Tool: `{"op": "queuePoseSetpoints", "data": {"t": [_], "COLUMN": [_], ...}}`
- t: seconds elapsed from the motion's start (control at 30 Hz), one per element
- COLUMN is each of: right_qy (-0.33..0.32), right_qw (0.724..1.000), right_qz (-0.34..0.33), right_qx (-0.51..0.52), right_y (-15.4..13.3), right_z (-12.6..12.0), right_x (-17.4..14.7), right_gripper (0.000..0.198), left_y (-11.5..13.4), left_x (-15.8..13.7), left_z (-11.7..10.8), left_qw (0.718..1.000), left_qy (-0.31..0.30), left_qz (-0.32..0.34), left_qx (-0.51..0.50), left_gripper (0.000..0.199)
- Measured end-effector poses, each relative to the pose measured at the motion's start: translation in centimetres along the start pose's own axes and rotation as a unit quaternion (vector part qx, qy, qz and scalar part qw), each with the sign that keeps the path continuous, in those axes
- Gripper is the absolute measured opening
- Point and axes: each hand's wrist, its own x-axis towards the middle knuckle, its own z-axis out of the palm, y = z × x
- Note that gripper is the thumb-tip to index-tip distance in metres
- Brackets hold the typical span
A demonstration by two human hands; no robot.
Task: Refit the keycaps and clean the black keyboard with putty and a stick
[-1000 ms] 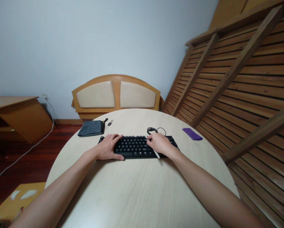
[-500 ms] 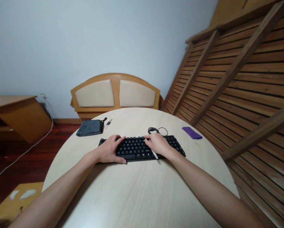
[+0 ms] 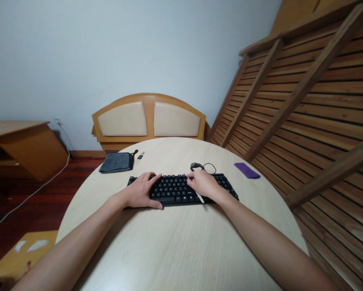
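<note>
A black keyboard [image 3: 172, 192] lies crosswise on the round pale wooden table [image 3: 181, 246]. My left hand [image 3: 141, 190] spans its left end, thumb along the front edge and fingers reaching the back edge, gripping it. Over the right part of the keys, my right hand [image 3: 204, 184] is closed around a slim white stick-like tool [image 3: 200, 197]. The tool slants, with its lower end sticking out towards me and its thin far tip just beyond my fingers, near the back row of keys. I cannot make out its exact kind.
Behind the keyboard lies a coiled black cable [image 3: 196, 166]. A dark grey zip pouch [image 3: 116, 162] and a small black-and-metal item [image 3: 141, 156] sit at the back left. A folded purple cloth [image 3: 247, 170] is at the right. Wooden slats [image 3: 308, 101] lean beyond the table.
The whole view has shifted slightly, so things appear a little further right. Both hands keep nearly the same places on the keyboard; the white tool's angle has changed slightly.
</note>
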Motion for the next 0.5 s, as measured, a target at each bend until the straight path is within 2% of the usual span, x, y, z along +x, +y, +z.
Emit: {"op": "queuePoseSetpoints", "data": {"t": [0.2, 0.37, 0.5], "right_qy": [-0.011, 0.015, 0.008], "right_qw": [1.0, 0.999, 0.999], "right_qz": [-0.004, -0.018, -0.019], "right_qx": [0.016, 0.023, 0.025], "right_y": [0.2, -0.4, -0.9], "right_z": [-1.0, -0.3, 0.4], "right_x": [-0.3, -0.1, -0.2], "right_gripper": [0.029, 0.034, 0.033], "left_y": [0.1, 0.0, -0.1], "left_x": [0.0, 0.1, 0.0], "left_z": [-0.1, 0.0, 0.1], "left_qw": [1.0, 1.0, 1.0], "left_qy": [0.0, 0.001, 0.013], "left_qz": [-0.001, 0.0, 0.005], "left_qx": [-0.003, -0.008, -0.01], "left_gripper": [0.117, 0.117, 0.116]}}
